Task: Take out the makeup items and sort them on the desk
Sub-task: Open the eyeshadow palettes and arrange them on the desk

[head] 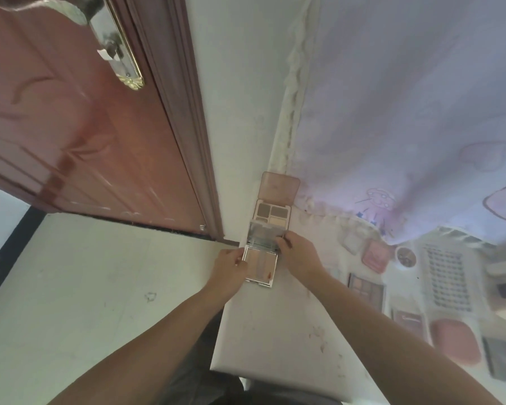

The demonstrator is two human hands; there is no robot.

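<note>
A white makeup palette (pixel 260 266) with beige pans lies open at the left edge of the white desk (pixel 275 331). My left hand (pixel 230 266) grips its base at the left side. My right hand (pixel 297 255) pinches its raised clear lid (pixel 263 233) at the right corner. Just behind it stands an open pink palette (pixel 275 211) with brown and cream shades, its lid leaning against the wall.
More makeup lies to the right on the desk: a pink square compact (pixel 376 255), a round compact (pixel 406 256), an eyeshadow palette (pixel 365 289), a white lash tray (pixel 447 280), a pink oval case (pixel 454 340). A brown door (pixel 85 127) is at left, a lilac cloth (pixel 406 112) hangs behind.
</note>
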